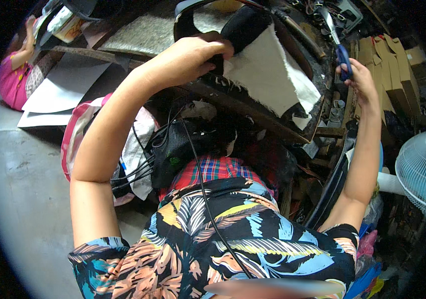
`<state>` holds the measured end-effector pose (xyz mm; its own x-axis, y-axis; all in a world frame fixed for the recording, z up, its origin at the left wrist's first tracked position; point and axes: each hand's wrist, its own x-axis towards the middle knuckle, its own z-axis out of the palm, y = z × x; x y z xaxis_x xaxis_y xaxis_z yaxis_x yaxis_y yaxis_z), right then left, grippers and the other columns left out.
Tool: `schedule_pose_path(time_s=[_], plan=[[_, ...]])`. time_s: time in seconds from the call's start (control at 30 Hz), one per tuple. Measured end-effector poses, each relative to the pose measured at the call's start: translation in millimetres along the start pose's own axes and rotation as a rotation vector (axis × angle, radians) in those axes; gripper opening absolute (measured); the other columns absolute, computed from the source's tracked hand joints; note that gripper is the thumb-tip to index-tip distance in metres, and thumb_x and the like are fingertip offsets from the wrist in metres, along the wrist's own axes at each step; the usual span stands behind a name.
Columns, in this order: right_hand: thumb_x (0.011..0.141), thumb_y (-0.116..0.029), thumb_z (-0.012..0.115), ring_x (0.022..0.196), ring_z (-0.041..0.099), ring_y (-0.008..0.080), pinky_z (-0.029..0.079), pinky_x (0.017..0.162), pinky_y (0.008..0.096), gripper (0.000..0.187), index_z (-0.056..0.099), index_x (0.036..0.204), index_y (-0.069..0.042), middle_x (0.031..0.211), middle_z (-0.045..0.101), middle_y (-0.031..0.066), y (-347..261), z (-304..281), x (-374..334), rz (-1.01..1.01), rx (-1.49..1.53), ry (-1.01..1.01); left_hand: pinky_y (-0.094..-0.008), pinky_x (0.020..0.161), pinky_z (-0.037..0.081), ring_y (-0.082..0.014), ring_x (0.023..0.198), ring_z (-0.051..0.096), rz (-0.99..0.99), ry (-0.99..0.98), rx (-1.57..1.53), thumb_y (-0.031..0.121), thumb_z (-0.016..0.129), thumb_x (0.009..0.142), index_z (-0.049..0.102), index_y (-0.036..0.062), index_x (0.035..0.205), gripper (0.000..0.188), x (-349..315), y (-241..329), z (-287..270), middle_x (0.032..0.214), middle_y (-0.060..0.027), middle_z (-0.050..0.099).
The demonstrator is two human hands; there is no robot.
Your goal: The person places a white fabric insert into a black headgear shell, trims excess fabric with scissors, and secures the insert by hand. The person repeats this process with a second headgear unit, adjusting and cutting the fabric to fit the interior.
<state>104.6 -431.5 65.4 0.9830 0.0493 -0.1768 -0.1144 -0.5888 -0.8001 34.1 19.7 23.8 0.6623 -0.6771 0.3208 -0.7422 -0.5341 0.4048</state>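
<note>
My left hand point(204, 55) reaches over the workbench, its fingers closed at the edge of a dark piece of material point(247, 27). Beside those fingers lies an off-white cloth point(263, 70) with frayed edges, spread along the bench front. What the fingertips pinch is partly hidden by the hand. Out to the right, my right hand point(363, 82) is wrapped round the blue handles of a pair of scissors point(328, 26). The blades point away, toward the far side of the bench, and are apart from the cloth.
Metal bits and tools lie along the bench's point(292, 130) right side. Brown cardboard pieces point(387, 70) and a white fan point(420, 169) stand at right. White sheets point(66, 84) lie at left, near another person in pink point(11, 82). A black cable point(200, 174) hangs across my front.
</note>
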Motion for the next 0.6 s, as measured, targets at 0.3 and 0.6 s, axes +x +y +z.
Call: schedule_pose_path(time_s=[0.3, 0.6], plan=[[0.068, -0.036, 0.083, 0.062, 0.058, 0.0129, 0.045, 0.057, 0.0269, 0.043, 0.066, 0.089, -0.003, 0.072, 0.061, 0.0027, -96.0, 83.7, -134.6, -0.445, -0.446, -0.404, -0.0446, 0.078, 0.054, -0.0360, 0.089, 0.068, -0.113, -0.037, 0.130, 0.017, 0.071, 0.086, 0.063, 0.0063, 0.102, 0.021, 10.6, 6.8, -4.3, 0.091, -0.0175, 0.068], [0.073, -0.056, 0.077, 0.075, 0.070, 0.0373, 0.054, 0.069, 0.0436, 0.058, 0.072, 0.089, 0.000, 0.079, 0.069, 0.0217, -94.9, 131.1, -127.6, -0.506, -0.888, -0.191, -0.0418, 0.076, 0.053, -0.0360, 0.086, 0.067, -0.078, -0.042, 0.121, 0.019, 0.070, 0.086, 0.065, 0.0058, 0.098, 0.019, 19.9, 4.7, -9.5, 0.089, -0.0161, 0.067]])
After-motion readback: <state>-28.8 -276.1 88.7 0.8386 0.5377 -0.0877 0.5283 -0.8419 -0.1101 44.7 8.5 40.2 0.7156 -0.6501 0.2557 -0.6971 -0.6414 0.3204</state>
